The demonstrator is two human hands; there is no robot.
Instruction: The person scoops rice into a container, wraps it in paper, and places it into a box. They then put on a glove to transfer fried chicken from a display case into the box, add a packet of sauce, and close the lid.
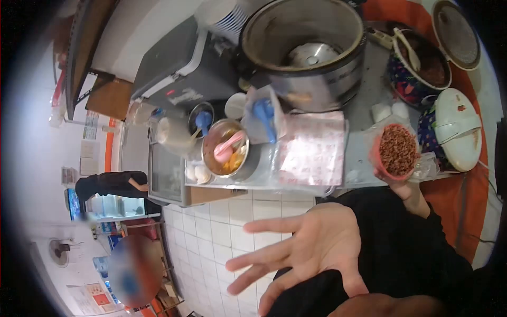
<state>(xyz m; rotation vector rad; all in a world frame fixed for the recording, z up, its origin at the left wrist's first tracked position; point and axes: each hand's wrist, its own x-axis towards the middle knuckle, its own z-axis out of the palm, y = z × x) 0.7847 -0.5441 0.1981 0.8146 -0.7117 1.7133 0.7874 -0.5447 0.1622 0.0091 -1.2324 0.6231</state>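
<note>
My left hand [322, 240] is held out palm toward me, fingers spread, with nothing in it. My right hand [404, 190] grips a pinkish-red bowl [379, 153] from beneath, clear plastic around it. Reddish-brown grains [397, 149], perhaps cooked rice, fill the bowl; my fingers are mostly hidden under it. Close by are a floral pot with a cream lid [458, 129] and a stack of pink printed paper [311, 150]. Farther along the table, a steel bowl [207, 150] holds yellow food and a pink-handled utensil [229, 145].
The view is turned sideways. A large pot [330, 84], an open floral pot [406, 87] with a white spatula, a blue scoop [264, 116] and a grey cooler [171, 58] occupy the table. A person in black [113, 182] stands far off on the tiled floor [232, 211].
</note>
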